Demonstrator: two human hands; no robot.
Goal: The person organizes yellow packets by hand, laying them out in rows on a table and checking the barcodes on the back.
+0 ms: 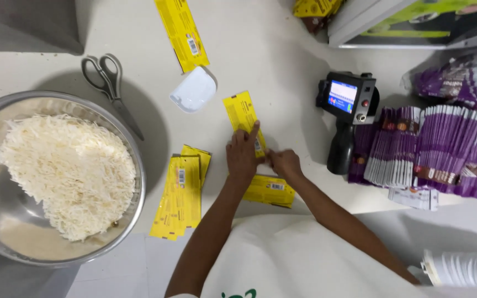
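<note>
Your left hand (242,156) is lying flat on the long yellow packet (244,120) in the middle of the white table (282,60). The fingers are held close together, the index finger stretched out along the strip and pressing it down, so it's not a pinch, more a palm-and-finger hold. Your right hand (285,163) sits just beside it, touching the left one at the fingertips. Its fingers are curled in and seem to nip the lower edge of that same packet, though your left hand covers the contact spot, so I can't tell for sure how tight that pinch is.

The packet itself lies tilted, running up and away from your hands, its top end free on the table. Just below your right hand there's a second yellow packet (270,190), lying crosswise near the table edge. To your left sits a stack of yellow packets (180,193), fanned a bit.

Other stuff around: a white plastic scoop (193,90) above the packet, another long yellow strip (182,33) further up, scissors (109,83) next to a big steel bowl (139,182) full of white shredded stuff (64,171). On your right, a black handheld printer (346,110) with a lit screen stands beside rows of purple sachets (443,149).
</note>
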